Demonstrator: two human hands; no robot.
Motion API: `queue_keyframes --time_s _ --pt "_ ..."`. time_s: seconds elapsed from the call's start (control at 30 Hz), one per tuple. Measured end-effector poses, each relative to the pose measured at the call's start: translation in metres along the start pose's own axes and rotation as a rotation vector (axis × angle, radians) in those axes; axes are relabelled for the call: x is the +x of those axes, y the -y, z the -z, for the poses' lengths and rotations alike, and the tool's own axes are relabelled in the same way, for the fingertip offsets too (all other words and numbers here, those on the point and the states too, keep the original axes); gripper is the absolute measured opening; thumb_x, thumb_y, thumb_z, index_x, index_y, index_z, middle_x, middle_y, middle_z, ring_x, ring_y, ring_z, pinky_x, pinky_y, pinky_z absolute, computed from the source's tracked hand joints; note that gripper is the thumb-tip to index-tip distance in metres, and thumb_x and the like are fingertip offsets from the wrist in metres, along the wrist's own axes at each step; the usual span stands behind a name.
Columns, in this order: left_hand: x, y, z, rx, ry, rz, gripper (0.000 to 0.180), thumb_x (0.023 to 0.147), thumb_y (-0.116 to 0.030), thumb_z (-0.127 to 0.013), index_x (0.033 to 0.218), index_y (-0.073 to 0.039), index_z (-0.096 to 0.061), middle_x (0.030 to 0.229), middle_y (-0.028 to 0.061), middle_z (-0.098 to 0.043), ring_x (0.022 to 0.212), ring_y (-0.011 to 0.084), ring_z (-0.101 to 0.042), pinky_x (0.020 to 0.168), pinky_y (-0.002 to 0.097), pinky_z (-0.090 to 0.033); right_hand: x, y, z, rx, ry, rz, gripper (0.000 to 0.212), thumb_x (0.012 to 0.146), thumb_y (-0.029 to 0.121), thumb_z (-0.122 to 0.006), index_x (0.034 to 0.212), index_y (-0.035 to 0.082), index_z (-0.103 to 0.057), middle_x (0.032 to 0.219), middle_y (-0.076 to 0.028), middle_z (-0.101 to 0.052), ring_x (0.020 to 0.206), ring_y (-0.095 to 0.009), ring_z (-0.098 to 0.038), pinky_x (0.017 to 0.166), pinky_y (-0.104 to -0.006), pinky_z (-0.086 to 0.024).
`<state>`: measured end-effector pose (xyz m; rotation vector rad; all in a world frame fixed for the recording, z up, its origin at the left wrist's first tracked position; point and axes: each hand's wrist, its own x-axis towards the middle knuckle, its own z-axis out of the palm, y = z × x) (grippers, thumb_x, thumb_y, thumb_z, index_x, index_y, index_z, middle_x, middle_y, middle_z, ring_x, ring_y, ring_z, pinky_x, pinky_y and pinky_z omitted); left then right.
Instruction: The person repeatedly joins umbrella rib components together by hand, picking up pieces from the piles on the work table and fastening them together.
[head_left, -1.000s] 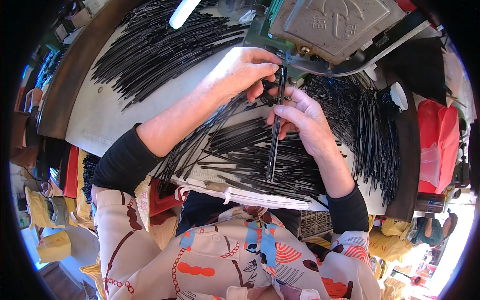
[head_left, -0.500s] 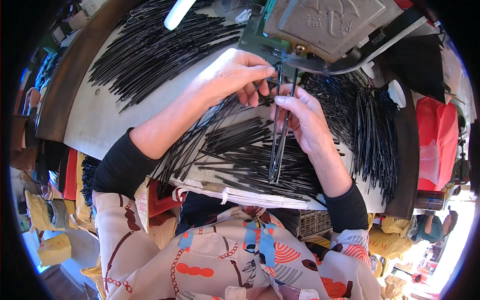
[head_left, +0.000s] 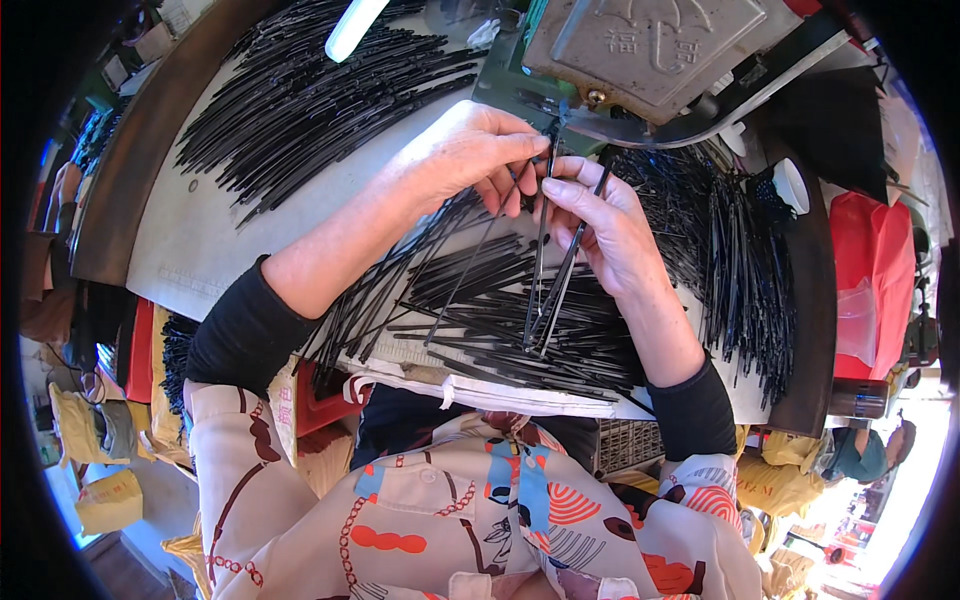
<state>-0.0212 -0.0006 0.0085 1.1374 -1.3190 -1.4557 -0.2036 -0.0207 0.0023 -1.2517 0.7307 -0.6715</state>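
At the foot of the machine, my two hands meet over thin black umbrella ribs. My left hand (head_left: 470,150) pinches the upper end of a jointed umbrella rib (head_left: 540,235) between thumb and forefinger; another thin rod (head_left: 462,275) slants down from its curled fingers. My right hand (head_left: 610,225) has its thumb and fingers closed on the same rib and on a second dark rib (head_left: 567,260) leaning across its palm. The lower ends of these ribs come together above a loose heap of ribs (head_left: 590,335). Fingers hide part of the joints.
Ahead stands a machine with a grey-brown metal cover (head_left: 650,50), a green base (head_left: 505,80) and a curved metal bar. Large piles of ribs lie at left (head_left: 310,110) and right (head_left: 745,270). A white lamp tube (head_left: 355,28) hangs above the table, which has a dark raised rim (head_left: 120,190).
The ribs' lower ends have swung slightly left and spread apart. The second rib's top now tilts right over my right hand. A thin rod now shows below my left hand.
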Motion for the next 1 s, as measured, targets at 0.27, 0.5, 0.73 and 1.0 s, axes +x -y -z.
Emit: queue_keyframes --time_s 0.27,0.5,0.73,1.0 --pt "0.0009 -0.0026 -0.003 0.045 -0.022 -0.011 0.033 0.088 -0.032 -0.054 0.077 -0.002 -0.06 0.061 0.0043 -0.057 0.045 0.0097 -0.056 0.038 0.0182 -0.04 -0.0007 0.0047 -0.0028 -0.05 -0.022 -0.011 0.021 0.083 0.019 -0.06 0.095 0.003 -0.056 0.072 -0.002 -0.057 0.053 -0.006 -0.051 0.04 -0.0161 -0.036" --pt "-0.0006 -0.0056 -0.002 0.089 -0.023 -0.018 0.032 0.088 -0.03 -0.054 0.082 0.0 -0.06 0.062 0.0056 -0.058 0.045 0.0099 -0.056 0.038 0.0185 -0.04 0.0012 0.001 -0.0031 -0.019 -0.021 0.002 0.019 0.082 0.018 -0.06 0.094 0.004 -0.056 0.071 -0.002 -0.057 0.053 -0.007 -0.051 0.041 -0.0164 -0.036" --pt "-0.0009 -0.0029 0.0004 0.155 -0.077 -0.031 0.032 0.088 -0.028 -0.053 0.092 0.003 -0.061 0.062 0.0067 -0.059 0.044 0.011 -0.056 0.037 0.0194 -0.04 -0.0005 0.0013 -0.0051 0.028 -0.037 -0.015 0.018 0.083 0.018 -0.059 0.094 0.004 -0.056 0.071 -0.001 -0.056 0.053 -0.007 -0.051 0.041 -0.0167 -0.036" --pt "-0.0016 -0.0023 -0.0015 0.075 -0.04 -0.047 0.031 0.088 -0.029 -0.052 0.086 0.001 -0.061 0.06 0.0053 -0.058 0.044 0.0104 -0.056 0.038 0.0192 -0.04 0.0027 -0.0018 -0.0024 0.018 -0.007 0.02 0.018 0.083 0.018 -0.059 0.094 0.004 -0.056 0.072 -0.002 -0.057 0.053 -0.007 -0.051 0.041 -0.0164 -0.037"
